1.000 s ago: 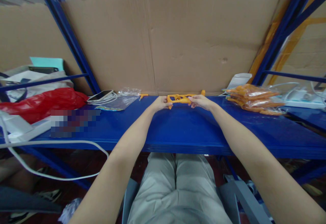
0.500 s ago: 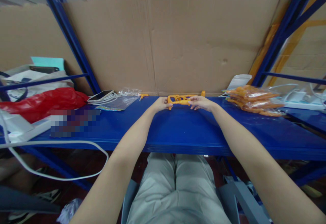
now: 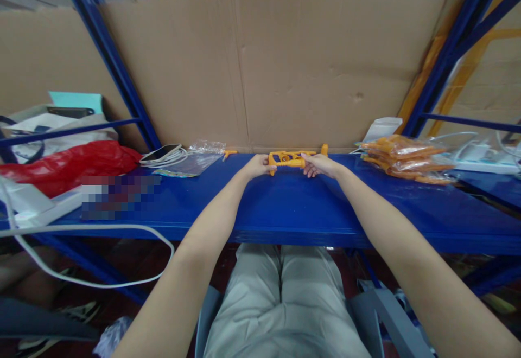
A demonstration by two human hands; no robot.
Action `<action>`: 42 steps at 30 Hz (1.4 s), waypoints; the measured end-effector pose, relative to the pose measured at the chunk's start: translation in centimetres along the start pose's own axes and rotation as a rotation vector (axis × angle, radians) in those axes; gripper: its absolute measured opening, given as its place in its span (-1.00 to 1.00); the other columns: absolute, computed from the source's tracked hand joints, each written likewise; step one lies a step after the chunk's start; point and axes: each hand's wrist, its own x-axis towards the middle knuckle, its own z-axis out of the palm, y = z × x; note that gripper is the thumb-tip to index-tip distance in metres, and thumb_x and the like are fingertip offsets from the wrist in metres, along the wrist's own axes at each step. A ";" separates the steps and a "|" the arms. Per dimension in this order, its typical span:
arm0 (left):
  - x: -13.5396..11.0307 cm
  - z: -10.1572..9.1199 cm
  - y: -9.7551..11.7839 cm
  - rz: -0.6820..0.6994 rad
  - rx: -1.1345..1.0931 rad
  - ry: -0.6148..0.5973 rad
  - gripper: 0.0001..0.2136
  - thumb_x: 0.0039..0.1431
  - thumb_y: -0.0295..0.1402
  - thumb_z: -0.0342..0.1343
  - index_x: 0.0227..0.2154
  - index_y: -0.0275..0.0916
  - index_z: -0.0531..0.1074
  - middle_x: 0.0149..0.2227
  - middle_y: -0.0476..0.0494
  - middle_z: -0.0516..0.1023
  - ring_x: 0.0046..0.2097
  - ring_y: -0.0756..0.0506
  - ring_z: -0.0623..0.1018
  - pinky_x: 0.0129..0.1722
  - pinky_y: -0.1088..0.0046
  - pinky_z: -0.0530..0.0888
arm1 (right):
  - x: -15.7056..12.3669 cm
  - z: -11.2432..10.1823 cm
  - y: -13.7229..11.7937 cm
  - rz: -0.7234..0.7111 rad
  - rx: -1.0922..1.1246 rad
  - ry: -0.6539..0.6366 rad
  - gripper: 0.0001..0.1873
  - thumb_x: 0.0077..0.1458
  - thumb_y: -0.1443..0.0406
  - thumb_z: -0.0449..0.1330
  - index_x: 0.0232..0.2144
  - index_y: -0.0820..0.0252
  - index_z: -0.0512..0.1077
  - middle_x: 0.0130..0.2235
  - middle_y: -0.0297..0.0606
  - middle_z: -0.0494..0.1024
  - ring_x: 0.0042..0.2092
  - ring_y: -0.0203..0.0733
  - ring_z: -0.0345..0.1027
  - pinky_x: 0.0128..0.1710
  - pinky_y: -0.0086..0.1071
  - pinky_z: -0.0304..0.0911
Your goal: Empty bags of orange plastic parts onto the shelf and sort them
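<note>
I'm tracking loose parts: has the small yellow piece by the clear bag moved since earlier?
No; the small yellow piece stays just left of the cardboard crease.

no readable text, numbers or brands anywhere i can find. going by the red bag (image 3: 75, 164): the clear plastic bag (image 3: 195, 164) off to its right has a coloured strip (image 3: 175, 174) along the near edge, but it's way too small and blurry to make out any letters. the pale bag (image 3: 83, 131) right behind the red bag has a dark mark (image 3: 39, 129) over it, can't tell if that's a logo or just a shape. the patch (image 3: 120, 198) in front and to the right of the red bag is pixelated, so unreadable too
</note>
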 end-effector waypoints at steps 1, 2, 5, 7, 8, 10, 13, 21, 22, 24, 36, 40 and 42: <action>0.0 0.0 0.0 -0.001 -0.003 0.002 -0.86 -0.03 -0.65 0.26 -0.41 -0.40 0.44 -0.51 -0.05 0.56 -0.46 0.04 0.55 -0.24 0.39 0.54 | 0.0 0.0 0.0 0.002 -0.003 0.002 -0.54 0.30 0.03 -0.01 -0.44 0.26 0.38 -0.60 -0.20 0.47 -0.60 -0.35 0.30 -0.64 -0.54 0.17; 0.0 0.0 0.0 -0.002 -0.004 0.002 -0.85 -0.04 -0.65 0.26 -0.41 -0.40 0.44 -0.51 -0.04 0.55 -0.46 0.04 0.55 -0.24 0.39 0.54 | 0.1 0.0 0.1 0.002 -0.006 0.003 -0.54 0.30 0.02 0.00 -0.43 0.26 0.38 -0.60 -0.19 0.47 -0.60 -0.35 0.30 -0.64 -0.54 0.17; 0.1 0.0 -0.1 -0.009 -0.008 0.005 -0.84 -0.04 -0.65 0.27 -0.40 -0.39 0.44 -0.51 -0.03 0.55 -0.46 0.05 0.54 -0.23 0.39 0.54 | 0.2 0.0 0.1 0.006 -0.012 0.004 -0.54 0.30 0.02 -0.01 -0.42 0.26 0.39 -0.61 -0.19 0.47 -0.60 -0.36 0.31 -0.65 -0.55 0.16; 0.1 0.1 -0.1 -0.017 -0.012 0.011 -0.84 -0.04 -0.65 0.27 -0.39 -0.39 0.44 -0.51 -0.03 0.55 -0.45 0.04 0.55 -0.23 0.37 0.54 | 0.1 0.0 0.1 0.010 -0.012 0.002 -0.54 0.31 0.03 -0.02 -0.43 0.26 0.38 -0.62 -0.20 0.46 -0.60 -0.37 0.30 -0.65 -0.57 0.16; 0.1 0.1 -0.1 -0.019 -0.017 0.012 -0.84 -0.04 -0.65 0.27 -0.39 -0.39 0.44 -0.50 -0.04 0.55 -0.45 0.04 0.55 -0.23 0.36 0.54 | 0.1 0.0 0.1 0.010 -0.012 0.001 -0.54 0.32 0.04 -0.03 -0.45 0.25 0.38 -0.62 -0.21 0.45 -0.60 -0.37 0.30 -0.66 -0.57 0.16; 0.0 0.1 0.0 -0.022 -0.025 0.012 -0.83 -0.04 -0.65 0.27 -0.38 -0.39 0.44 -0.49 -0.04 0.55 -0.45 0.03 0.55 -0.22 0.35 0.54 | 0.1 0.0 0.0 0.008 -0.015 -0.003 -0.52 0.33 0.05 -0.05 -0.48 0.25 0.36 -0.63 -0.21 0.45 -0.61 -0.38 0.29 -0.66 -0.58 0.16; -0.2 0.3 0.2 -0.028 -0.031 0.022 -0.84 -0.03 -0.68 0.25 -0.39 -0.39 0.44 -0.51 -0.03 0.55 -0.45 0.04 0.55 -0.24 0.38 0.54 | 0.1 0.0 0.0 0.008 -0.030 -0.014 -0.49 0.34 0.06 -0.08 -0.51 0.25 0.36 -0.64 -0.21 0.43 -0.61 -0.39 0.29 -0.66 -0.59 0.16; -0.4 0.5 0.7 -0.025 -0.019 0.031 -0.85 -0.02 -0.70 0.21 -0.39 -0.39 0.44 -0.53 -0.01 0.54 -0.48 0.05 0.53 -0.31 0.46 0.52 | 0.6 -0.1 0.3 -0.013 -0.082 -0.008 -0.44 0.34 0.03 -0.10 -0.51 0.27 0.40 -0.68 -0.23 0.37 -0.63 -0.38 0.24 -0.68 -0.56 0.09; -0.4 0.4 0.6 -0.019 -0.019 0.026 -0.85 -0.02 -0.69 0.21 -0.39 -0.39 0.44 -0.53 -0.01 0.54 -0.48 0.05 0.53 -0.31 0.46 0.52 | 0.6 0.0 0.3 -0.012 -0.095 -0.006 -0.43 0.34 0.03 -0.12 -0.52 0.27 0.40 -0.69 -0.24 0.36 -0.63 -0.38 0.23 -0.68 -0.56 0.07; -0.5 0.4 0.6 -0.010 -0.017 0.020 -0.86 -0.02 -0.69 0.21 -0.40 -0.39 0.44 -0.54 -0.01 0.54 -0.49 0.05 0.53 -0.32 0.46 0.52 | 0.6 0.0 0.2 -0.007 -0.117 -0.002 -0.41 0.35 0.04 -0.14 -0.54 0.28 0.39 -0.70 -0.25 0.34 -0.64 -0.39 0.21 -0.69 -0.56 0.05; -0.3 0.3 0.5 -0.004 -0.030 0.009 -0.83 -0.05 -0.68 0.26 -0.39 -0.40 0.43 -0.54 0.00 0.53 -0.50 0.08 0.52 -0.36 0.52 0.51 | 0.1 0.6 -0.3 0.032 -0.163 0.041 -0.37 0.37 0.08 -0.16 -0.62 0.28 0.35 -0.74 -0.31 0.27 -0.67 -0.43 0.13 -0.69 -0.56 -0.02; -0.4 0.3 0.5 -0.005 -0.033 0.015 -0.83 -0.06 -0.68 0.26 -0.40 -0.40 0.43 -0.54 0.00 0.53 -0.50 0.08 0.52 -0.38 0.55 0.50 | 0.5 0.5 0.0 0.013 -0.155 0.027 -0.33 0.35 0.01 -0.19 -0.62 0.26 0.35 -0.74 -0.31 0.26 -0.68 -0.43 0.12 -0.70 -0.54 -0.05; -0.5 0.3 0.6 -0.008 -0.031 0.023 -0.84 -0.04 -0.67 0.25 -0.41 -0.40 0.43 -0.54 -0.01 0.53 -0.50 0.07 0.52 -0.37 0.53 0.51 | 0.7 0.2 0.2 0.013 -0.111 -0.017 -0.30 0.31 -0.08 -0.21 -0.61 0.25 0.35 -0.73 -0.30 0.28 -0.67 -0.41 0.13 -0.70 -0.53 -0.05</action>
